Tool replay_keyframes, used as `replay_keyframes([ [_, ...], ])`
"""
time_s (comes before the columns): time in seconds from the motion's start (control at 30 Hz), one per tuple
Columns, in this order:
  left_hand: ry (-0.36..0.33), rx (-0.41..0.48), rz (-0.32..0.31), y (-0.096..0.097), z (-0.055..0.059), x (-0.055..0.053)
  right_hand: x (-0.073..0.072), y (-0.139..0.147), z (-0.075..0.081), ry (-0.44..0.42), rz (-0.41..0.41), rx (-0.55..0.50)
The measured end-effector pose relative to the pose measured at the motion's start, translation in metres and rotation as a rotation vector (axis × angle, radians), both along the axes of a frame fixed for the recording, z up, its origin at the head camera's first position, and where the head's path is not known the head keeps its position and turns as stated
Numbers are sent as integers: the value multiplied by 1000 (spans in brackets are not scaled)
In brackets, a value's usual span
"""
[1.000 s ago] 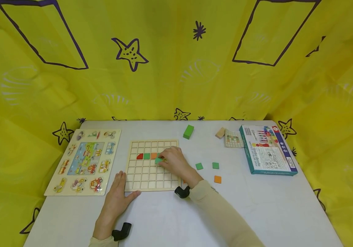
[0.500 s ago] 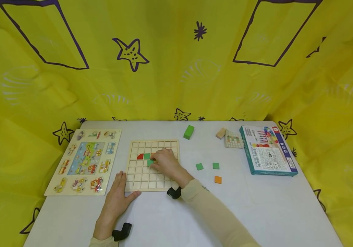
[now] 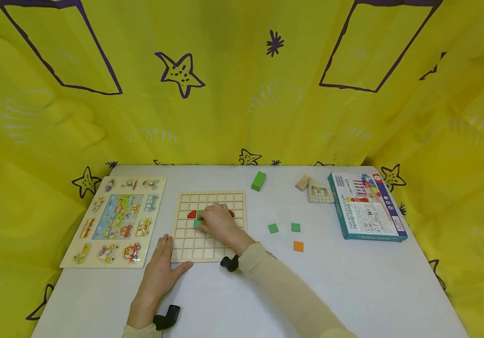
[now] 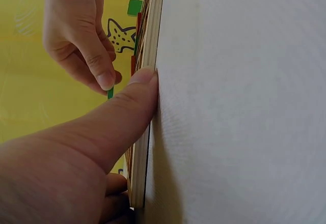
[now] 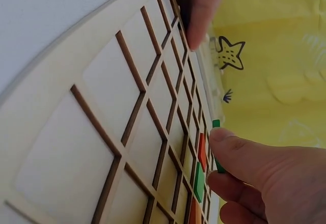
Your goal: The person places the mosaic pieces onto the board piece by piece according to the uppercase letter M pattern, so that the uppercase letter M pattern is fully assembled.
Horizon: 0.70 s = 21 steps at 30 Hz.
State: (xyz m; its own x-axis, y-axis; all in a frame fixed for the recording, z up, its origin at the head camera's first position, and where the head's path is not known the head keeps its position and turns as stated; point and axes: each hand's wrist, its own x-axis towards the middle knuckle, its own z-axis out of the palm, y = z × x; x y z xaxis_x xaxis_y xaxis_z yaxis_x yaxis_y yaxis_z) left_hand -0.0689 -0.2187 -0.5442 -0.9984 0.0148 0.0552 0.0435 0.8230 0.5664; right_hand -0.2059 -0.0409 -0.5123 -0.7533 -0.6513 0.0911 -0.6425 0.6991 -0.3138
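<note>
A wooden grid board (image 3: 183, 254) lies flat on the white table. Between thumb and fingers, my right hand (image 3: 220, 223) pinches a green square tile (image 3: 197, 224), standing out from the grid in the right wrist view. A red rounded tile (image 3: 191, 214) and a green tile (image 3: 199, 213) sit in the row just beyond it; another red tile (image 3: 231, 214) shows past my knuckles, which hide part of that row. My left hand (image 3: 160, 270) rests at the board's near left corner, fingers straight along the side; its thumb (image 4: 127, 99) presses the near edge.
Right of the board lie two loose green tiles (image 3: 273, 228) and an orange tile (image 3: 299, 246). Behind them are a green block (image 3: 259, 180), a plain wooden block (image 3: 302, 182), a pattern card (image 3: 320, 191) and a boxed set (image 3: 366, 206). At left lies a vehicle picture puzzle (image 3: 68, 258).
My right hand has slid left across the board with the green tile, from right of the orange tile to just below the green one in the row. The left hand stays put.
</note>
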Motion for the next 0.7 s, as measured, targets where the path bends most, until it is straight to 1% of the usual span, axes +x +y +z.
replay_keyframes([
  [0.1, -6, -3, 0, 0, 0, 0, 0, -6, -1, 5, -7, 18],
  [0.43, -11, 3, 1, -1, 0, 0, 1, -22, -4, 38, -49, 135],
  [0.7, 9, -7, -6, -1, -1, -1, 3, -28, -4, 61, -76, 162],
])
